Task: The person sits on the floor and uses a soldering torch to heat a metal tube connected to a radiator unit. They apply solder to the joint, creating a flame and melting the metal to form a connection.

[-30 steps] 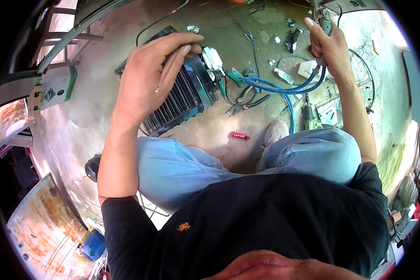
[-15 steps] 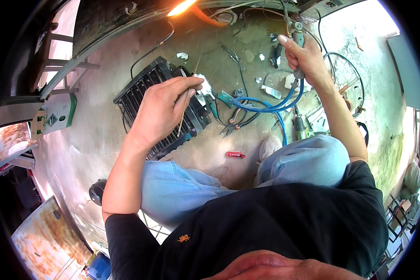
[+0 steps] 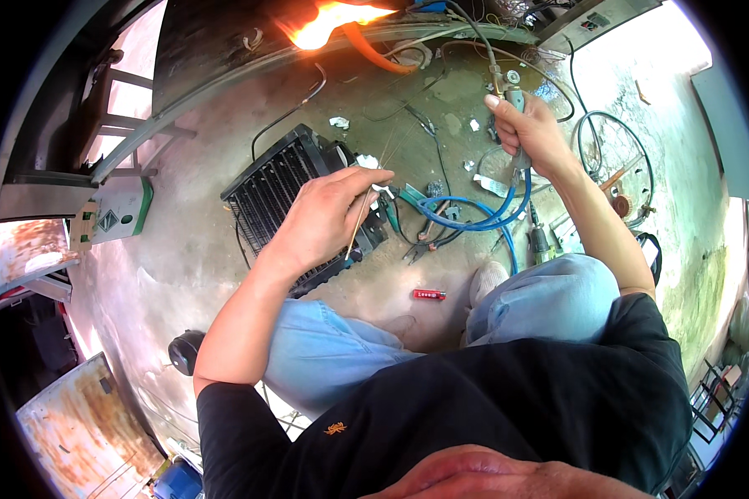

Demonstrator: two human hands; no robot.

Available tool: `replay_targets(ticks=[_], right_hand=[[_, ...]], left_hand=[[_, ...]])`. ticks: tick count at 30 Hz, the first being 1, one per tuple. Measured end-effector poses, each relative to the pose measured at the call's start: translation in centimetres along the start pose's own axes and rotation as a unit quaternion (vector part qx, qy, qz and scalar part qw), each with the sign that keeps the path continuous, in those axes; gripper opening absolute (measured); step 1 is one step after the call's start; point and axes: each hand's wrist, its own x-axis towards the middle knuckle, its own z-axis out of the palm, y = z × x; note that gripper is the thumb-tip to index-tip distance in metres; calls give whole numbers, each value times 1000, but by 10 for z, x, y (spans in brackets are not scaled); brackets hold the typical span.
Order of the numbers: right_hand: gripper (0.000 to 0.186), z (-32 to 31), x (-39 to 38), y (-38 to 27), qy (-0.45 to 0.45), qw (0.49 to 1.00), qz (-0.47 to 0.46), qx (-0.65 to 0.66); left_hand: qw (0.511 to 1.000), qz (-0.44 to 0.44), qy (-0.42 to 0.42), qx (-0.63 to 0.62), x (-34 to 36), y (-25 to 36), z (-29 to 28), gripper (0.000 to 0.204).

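Observation:
My right hand (image 3: 537, 133) is wrapped round the grey-green handle of a gas torch (image 3: 514, 100). Blue hoses (image 3: 474, 226) trail from its lower end, and its thin neck runs up past the top edge. A bright orange flame (image 3: 333, 25) burns at the top; the torch tip itself is out of sight. A thin brazing rod (image 3: 357, 224) is pinched between the thumb and fingers of my left hand (image 3: 329, 212). That hand is above a black finned radiator-like unit (image 3: 266, 191) on the floor, hiding part of it.
An orange hose (image 3: 370, 51) curves close by the flame under a metal frame edge. Pliers (image 3: 416, 249), a red lighter (image 3: 429, 294), a green power tool (image 3: 541, 243), cables and scraps lie on the floor. A white-green box (image 3: 118, 212) stands left.
The flame shows larger and fuller. My right hand with the torch has come slightly lower and left; my left hand with the rod has shifted right and down. The whole view has shifted a little.

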Motion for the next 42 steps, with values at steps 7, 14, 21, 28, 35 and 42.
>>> replay_targets(ticks=[7, 14, 21, 28, 35, 42], right_hand=[[36, 1, -1, -2, -38, 996, 11, 78], [77, -21, 5, 5, -190, 930, 129, 288], [55, -15, -8, -1, -146, 950, 144, 235], [72, -57, -76, 33, -60, 993, -26, 95], [36, -136, -195, 127, 398, 911, 86, -64], [36, -171, -218, 218, 409, 859, 235, -199]], left_hand=[[999, -40, -18, -1, -1, 4, 0, 31], [998, -52, -19, -26, 2, 5, 2, 34], [997, -62, -31, -15, 2, 6, -1, 31], [997, -53, -39, -28, 8, 5, 8, 31], [995, -66, -78, -22, 6, 8, 18, 32], [992, -42, -117, -17, 15, 12, 40, 44]])
